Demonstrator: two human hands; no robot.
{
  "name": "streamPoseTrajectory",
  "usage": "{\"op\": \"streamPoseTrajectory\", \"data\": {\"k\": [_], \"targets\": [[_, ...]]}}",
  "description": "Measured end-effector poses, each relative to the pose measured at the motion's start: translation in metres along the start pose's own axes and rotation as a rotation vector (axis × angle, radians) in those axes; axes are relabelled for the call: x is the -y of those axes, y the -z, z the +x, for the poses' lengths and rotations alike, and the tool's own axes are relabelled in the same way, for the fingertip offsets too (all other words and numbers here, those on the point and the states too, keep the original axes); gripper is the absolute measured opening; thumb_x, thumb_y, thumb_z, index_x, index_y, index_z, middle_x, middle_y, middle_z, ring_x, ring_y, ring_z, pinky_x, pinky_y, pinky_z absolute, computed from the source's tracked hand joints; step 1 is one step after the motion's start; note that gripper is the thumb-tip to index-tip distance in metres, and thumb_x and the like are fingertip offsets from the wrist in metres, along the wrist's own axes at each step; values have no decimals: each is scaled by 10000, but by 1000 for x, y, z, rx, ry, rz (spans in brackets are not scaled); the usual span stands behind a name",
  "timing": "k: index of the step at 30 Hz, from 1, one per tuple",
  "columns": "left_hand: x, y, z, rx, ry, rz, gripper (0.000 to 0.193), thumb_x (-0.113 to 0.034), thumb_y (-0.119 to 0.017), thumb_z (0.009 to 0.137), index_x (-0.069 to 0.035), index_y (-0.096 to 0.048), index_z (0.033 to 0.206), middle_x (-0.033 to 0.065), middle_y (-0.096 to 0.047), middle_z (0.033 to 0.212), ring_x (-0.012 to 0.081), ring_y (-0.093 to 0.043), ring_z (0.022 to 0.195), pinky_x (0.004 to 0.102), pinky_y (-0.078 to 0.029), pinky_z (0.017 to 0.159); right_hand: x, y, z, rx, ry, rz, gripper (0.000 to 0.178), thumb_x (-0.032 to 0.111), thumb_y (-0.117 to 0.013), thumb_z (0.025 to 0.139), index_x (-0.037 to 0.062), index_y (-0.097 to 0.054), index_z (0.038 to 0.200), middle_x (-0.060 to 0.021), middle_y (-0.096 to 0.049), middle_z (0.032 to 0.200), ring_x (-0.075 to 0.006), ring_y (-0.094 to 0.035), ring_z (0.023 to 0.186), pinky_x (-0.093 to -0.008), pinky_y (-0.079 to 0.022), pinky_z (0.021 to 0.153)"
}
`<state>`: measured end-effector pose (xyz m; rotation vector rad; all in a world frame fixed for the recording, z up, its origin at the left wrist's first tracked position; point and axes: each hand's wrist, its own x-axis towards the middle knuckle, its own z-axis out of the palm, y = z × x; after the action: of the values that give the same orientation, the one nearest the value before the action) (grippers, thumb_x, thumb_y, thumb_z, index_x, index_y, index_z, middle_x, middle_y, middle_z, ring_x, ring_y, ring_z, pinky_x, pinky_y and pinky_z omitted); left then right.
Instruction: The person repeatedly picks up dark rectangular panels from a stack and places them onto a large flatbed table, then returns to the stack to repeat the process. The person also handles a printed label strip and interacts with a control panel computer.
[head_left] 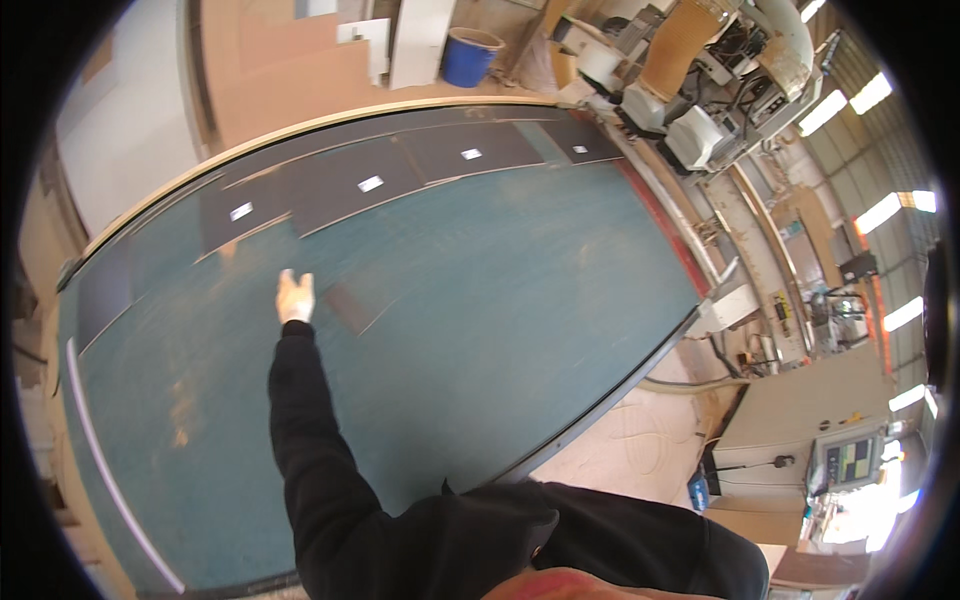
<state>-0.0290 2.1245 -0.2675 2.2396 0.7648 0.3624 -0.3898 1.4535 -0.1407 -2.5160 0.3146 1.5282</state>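
Observation:
My left hand (295, 297) reaches out over the broad green table (480, 290), its black sleeve coming from below. The fingers look apart, with nothing between them; whether they touch the surface I cannot tell. Just right of the hand lies a small dark brown piece of board (350, 309). Beyond it, several dark flat panels lie along the far edge, such as a left panel (220, 228), a middle panel (340, 202) and a farther panel (500, 140), each with a white label. A greyish panel (105, 297) lies at the far left. My right hand is out of the picture.
A long pale strip (112, 475) runs along the table's left side. Machinery with a thick hose (685, 50) stands at the far right, beside a rail. A blue bucket (468, 62) is beyond the far edge. At right are a grey cabinet (800, 400) and a control screen (847, 462).

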Motion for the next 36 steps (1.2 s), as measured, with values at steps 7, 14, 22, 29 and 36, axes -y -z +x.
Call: {"op": "streamPoseTrajectory", "data": {"k": [7,14,22,29,36], "targets": [[-44,-77,139,-135,176,62,818,-471,-653,921,55,-397,1494,300,-457,1517,417,-466,1400,447,-382,1160,-93,8,65,10,-202,307,365,380,-574,944,86,-729,1094,-180,-728,1153,-368,-669,1128,-450,-519,939],[-115,-96,103,-120,631,-734,831,-557,-662,926,11,-451,1495,158,-433,1575,346,-397,1445,651,-361,1091,-131,103,153,137,-92,215,358,384,-578,946,94,-728,1094,-175,-726,1161,-364,-674,1120,-457,-526,927],[-174,-196,-90,111,713,-1481,482,-200,-645,1012,-27,-493,1436,106,-571,1401,278,-555,1278,467,-461,1093,24,371,303,-240,811,449,270,108,-605,917,17,-697,1154,-130,-745,1010,-201,-706,978,-345,-553,846],[-159,-192,-136,36,601,-1332,507,-106,-671,946,-13,-496,1412,115,-592,1340,298,-582,1237,471,-485,1067,273,559,463,17,751,1606,365,265,-628,1003,47,-544,1284,-138,-593,1235,-317,-628,1122,-470,-548,932],[-126,-188,-137,78,780,-1280,483,-171,-714,948,26,-533,1350,150,-604,1336,305,-603,1212,472,-491,1053,370,624,533,-41,543,1900,404,306,-617,1008,57,-548,1320,-163,-620,1186,-331,-618,1114,-503,-514,988]]}}
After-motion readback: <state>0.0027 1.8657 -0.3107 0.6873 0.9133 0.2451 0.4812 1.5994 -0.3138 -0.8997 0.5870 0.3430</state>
